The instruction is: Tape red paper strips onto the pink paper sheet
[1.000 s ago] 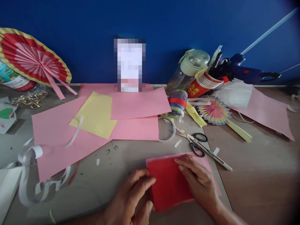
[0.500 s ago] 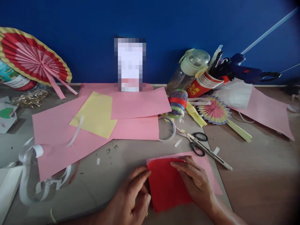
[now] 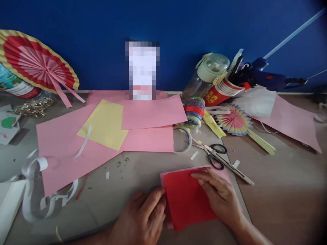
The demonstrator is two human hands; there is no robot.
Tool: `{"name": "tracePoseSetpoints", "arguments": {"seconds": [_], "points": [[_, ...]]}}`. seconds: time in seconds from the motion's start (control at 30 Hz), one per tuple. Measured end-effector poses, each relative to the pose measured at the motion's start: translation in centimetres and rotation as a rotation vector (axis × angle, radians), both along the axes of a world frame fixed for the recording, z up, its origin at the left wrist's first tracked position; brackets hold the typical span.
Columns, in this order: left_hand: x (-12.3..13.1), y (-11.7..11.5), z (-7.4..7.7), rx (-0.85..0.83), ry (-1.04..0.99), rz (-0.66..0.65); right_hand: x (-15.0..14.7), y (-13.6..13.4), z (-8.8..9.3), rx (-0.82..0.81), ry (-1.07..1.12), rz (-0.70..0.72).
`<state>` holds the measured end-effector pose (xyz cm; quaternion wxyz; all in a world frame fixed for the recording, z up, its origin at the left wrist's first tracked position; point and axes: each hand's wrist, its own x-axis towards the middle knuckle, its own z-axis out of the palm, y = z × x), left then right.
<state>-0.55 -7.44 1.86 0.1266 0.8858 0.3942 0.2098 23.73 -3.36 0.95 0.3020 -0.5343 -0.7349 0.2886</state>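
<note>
A red sheet of paper [image 3: 187, 200] lies over a pink sheet [image 3: 226, 173] at the front of the table, so the pink shows only along its edges. My right hand [image 3: 222, 195] is closed on the red paper at its upper right, fingertips on the top edge and palm over the right side. At the left edge my left hand [image 3: 144, 216] has its finger and thumb drawn together on the pink sheet's border. Scissors [image 3: 217, 158] and a silver-handled cutter [image 3: 237, 173] lie just beyond the right hand.
Large pink sheets [image 3: 150, 140] and a yellow piece [image 3: 104, 124] cover the middle. Behind stand a bottle [image 3: 201, 80] and a red cup [image 3: 217, 93] of tools. A tape roll [image 3: 189, 144], yarn [image 3: 194, 112], folded paper fans [image 3: 233, 119] and white strips [image 3: 27, 200] lie around.
The red paper has shifted slightly right over the pink sheet, baring more pink at the left. My right hand moved right with it; the left fingers have drawn closer together.
</note>
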Motion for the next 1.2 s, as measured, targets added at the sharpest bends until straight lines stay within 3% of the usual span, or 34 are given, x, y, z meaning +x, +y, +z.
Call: {"name": "tracePoseSetpoints", "arguments": {"seconds": [0.17,0.5,1.2], "points": [[-0.31,-0.83,-1.24,0.1,0.152,-0.003,-0.26,0.2,-0.04,-0.003,-0.031,0.044],[-0.31,-0.94,-0.49,0.057,0.267,-0.014,-0.79,0.09,-0.26,0.019,-0.06,0.029],[-0.31,-1.2,-0.97,0.072,0.261,-0.008,-0.75,-0.14,-0.75,-0.004,-0.059,0.02]]}}
